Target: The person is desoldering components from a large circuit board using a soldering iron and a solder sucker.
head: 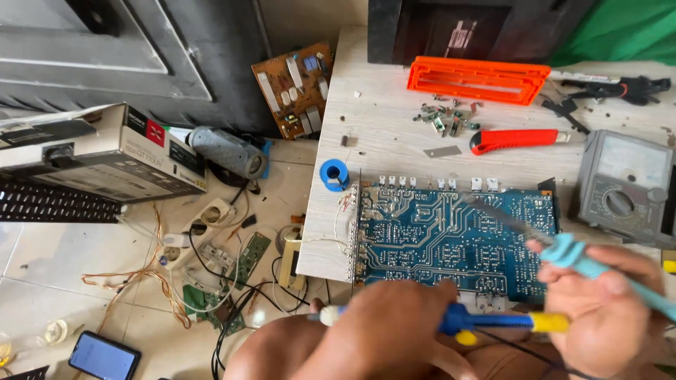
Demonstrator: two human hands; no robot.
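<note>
Hands both hold tools: your right hand grips the light blue soldering iron, your left hand grips the blue and yellow solder sucker. Just past your fingers lies the blue circuit board. Keep the tip steady.

A pale wood-grain table fills the right of the frame. On it lie a blue circuit board, an orange tray, a red utility knife, a grey multimeter and a blue solder spool.
</note>
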